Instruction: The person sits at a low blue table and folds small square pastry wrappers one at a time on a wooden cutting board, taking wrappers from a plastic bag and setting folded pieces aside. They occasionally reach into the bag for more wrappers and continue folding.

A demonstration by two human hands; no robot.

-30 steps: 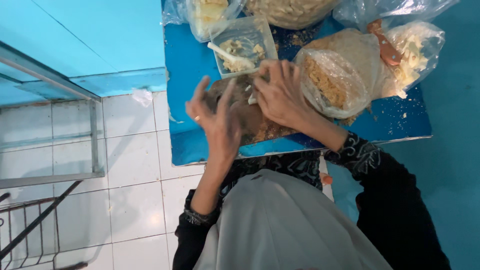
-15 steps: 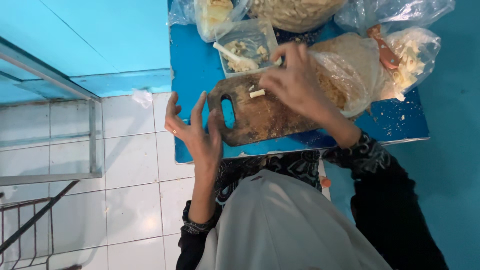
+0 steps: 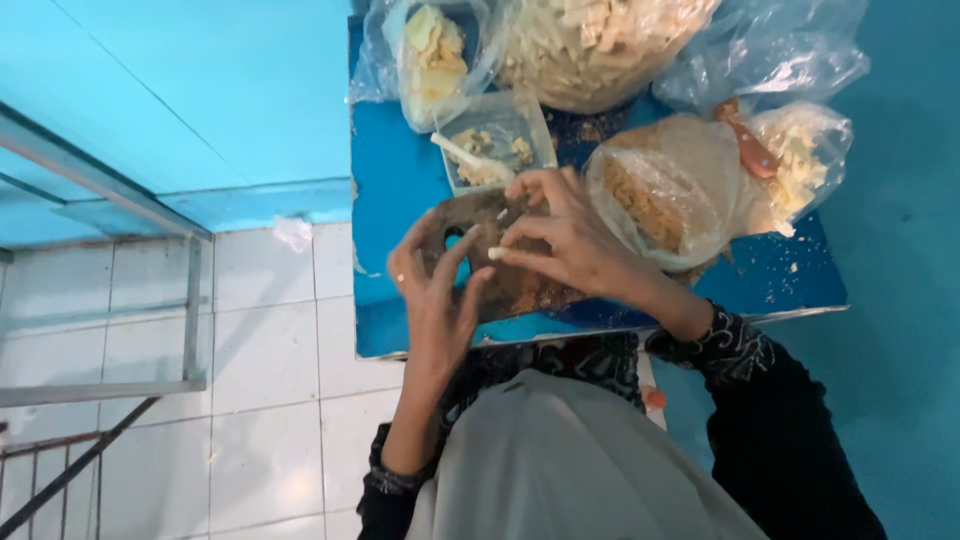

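Floor: white tiled floor (image 3: pixel 260 340) at far left, with a metal frame (image 3: pixel 190 310) standing on it.
Worktop: blue worktop (image 3: pixel 390 180), its near edge just in front of the person's lap.
Left hand: left hand (image 3: pixel 435 290) over the left end of the cutting board, fingers (image 3: pixel 452 262) spread and slightly curled, tips touching the board near its handle hole; nothing pinched.
Cutting board: worn brown wooden cutting board (image 3: pixel 510 285) lying flat on the worktop, crumbs on it, partly covered by both hands.
Small piece: pale small piece (image 3: pixel 494 253) over the board between the two hands.
Right hand: right hand (image 3: pixel 565 245) above the board's middle, fingertips pressed together, pinching the small piece.
Container: clear square container (image 3: pixel 495 140) just behind the board, holding pale chunks and a white utensil.
Bags: clear plastic bags (image 3: pixel 660 190) of pale cut food to the right and behind; a brown knife handle (image 3: pixel 745 140) rests among them.
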